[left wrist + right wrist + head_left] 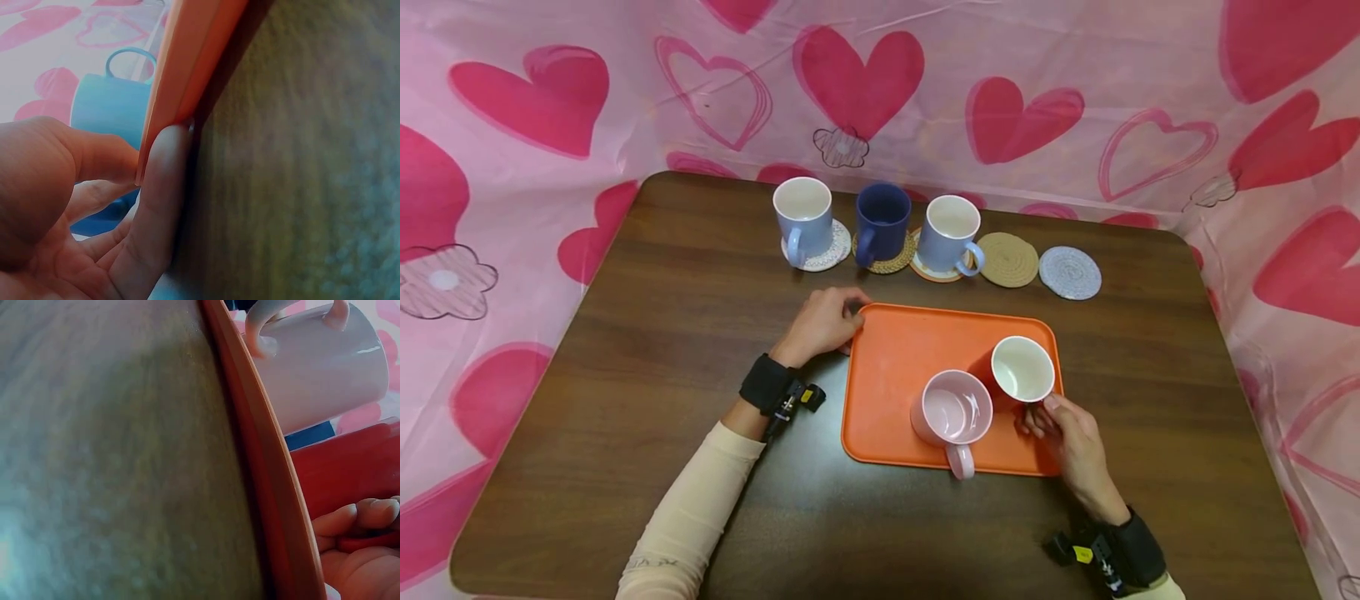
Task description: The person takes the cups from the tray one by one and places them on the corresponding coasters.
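An orange tray [887,383] lies on the table, carrying a pink mug [957,408] and a red mug [1022,368] with a white inside. My left hand [823,323] pinches the tray's far left corner, thumb on the rim and a finger [164,162] against its outer side. At the tray's right side, my right hand [1078,450] grips the handle of the red mug; in the right wrist view its curled fingers [375,514] show beside the red wall. The pink mug stands left of the red one, its handle toward the near edge.
Behind the tray, a light blue mug [805,218], a navy mug [883,221] and another light blue mug [947,242] stand on coasters. A tan coaster [1009,260] and a pale blue coaster [1070,272] continue the row rightward. A heart-patterned cloth [925,125] hangs behind the table.
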Motion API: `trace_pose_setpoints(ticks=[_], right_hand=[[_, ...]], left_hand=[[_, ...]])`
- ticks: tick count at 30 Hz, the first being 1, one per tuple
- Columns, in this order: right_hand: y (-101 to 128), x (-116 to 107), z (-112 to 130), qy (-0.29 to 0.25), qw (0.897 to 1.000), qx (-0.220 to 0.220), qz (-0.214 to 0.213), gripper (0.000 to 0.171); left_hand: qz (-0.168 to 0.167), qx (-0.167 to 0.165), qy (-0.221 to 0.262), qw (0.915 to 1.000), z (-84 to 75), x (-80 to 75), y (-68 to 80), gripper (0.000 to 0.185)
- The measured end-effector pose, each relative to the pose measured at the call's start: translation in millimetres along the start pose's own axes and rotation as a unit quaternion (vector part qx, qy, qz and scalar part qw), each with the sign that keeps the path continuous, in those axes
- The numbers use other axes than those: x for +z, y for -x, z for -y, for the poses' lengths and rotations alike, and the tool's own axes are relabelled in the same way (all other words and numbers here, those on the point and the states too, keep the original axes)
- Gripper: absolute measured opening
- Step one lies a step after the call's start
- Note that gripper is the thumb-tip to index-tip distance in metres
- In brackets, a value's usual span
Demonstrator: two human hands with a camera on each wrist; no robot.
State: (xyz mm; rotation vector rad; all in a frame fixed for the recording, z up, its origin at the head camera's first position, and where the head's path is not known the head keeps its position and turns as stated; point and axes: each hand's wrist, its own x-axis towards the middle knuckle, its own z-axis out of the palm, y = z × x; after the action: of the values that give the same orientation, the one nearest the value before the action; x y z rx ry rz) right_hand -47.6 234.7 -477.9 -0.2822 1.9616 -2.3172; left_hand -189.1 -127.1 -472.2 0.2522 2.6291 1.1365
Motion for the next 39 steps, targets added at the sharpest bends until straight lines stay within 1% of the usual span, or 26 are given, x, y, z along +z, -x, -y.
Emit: trace_pose_setpoints(ticks=[5, 7, 11, 15, 19, 21, 23, 26, 28, 33, 39], right_hand=[[0, 1, 9, 0.012, 1.0, 0.002, -0.007, 0.038], [0, 1, 14, 0.002, 1.0, 0.0, -0.004, 0.036], [-1, 2, 25, -0.018, 1.0, -0.019, 0.003, 0.034], [-4, 2, 37, -0.026, 0.999, -0.029, 0.005, 0.035], [-7, 2, 48, -0.027, 0.999, -0.025, -0.024, 0.038], [-8, 2, 53, -0.036, 0.998, -0.034, -0.034, 0.038], [-9, 1, 58, -0.042, 0.997, -0.052, -0.039, 0.039], [-11, -1, 63, -0.072, 0.993, -0.085, -0.024, 0.039], [-13, -2, 65, -0.087, 0.991, -0.099, -0.019, 0.039], [-20, -3, 70, -0.103, 0.988, -0.114, -0.023, 0.041], [-30, -2, 78, -0.109, 0.987, -0.112, -0.032, 0.038]], left_hand=[[-0.003, 0.005, -0.002, 1.0, -1.0, -2.3, 0.7, 0.029], [-0.004, 0.007, -0.003, 1.0, -0.9, -3.2, 1.1, 0.028], [-0.007, 0.007, -0.005, 0.9999, -0.3, -3.9, 1.7, 0.029], [-0.007, 0.006, -0.005, 0.9999, 0.0, -4.5, 2.1, 0.029], [-0.007, 0.005, -0.005, 0.9999, -0.6, -3.9, 1.8, 0.028], [-0.004, 0.005, -0.002, 1.0, -1.0, -2.9, 1.1, 0.029], [-0.001, 0.007, -0.001, 1.0, -1.0, -1.3, 0.4, 0.03], [0.003, 0.008, -0.001, 1.0, -1.6, 0.3, 0.1, 0.03], [0.003, 0.007, -0.003, 1.0, -1.8, 0.9, 0.4, 0.029], [0.001, 0.006, -0.005, 1.0, -2.3, 0.3, 1.5, 0.029], [-0.003, 0.006, -0.008, 1.0, -1.8, -1.1, 1.8, 0.029]])
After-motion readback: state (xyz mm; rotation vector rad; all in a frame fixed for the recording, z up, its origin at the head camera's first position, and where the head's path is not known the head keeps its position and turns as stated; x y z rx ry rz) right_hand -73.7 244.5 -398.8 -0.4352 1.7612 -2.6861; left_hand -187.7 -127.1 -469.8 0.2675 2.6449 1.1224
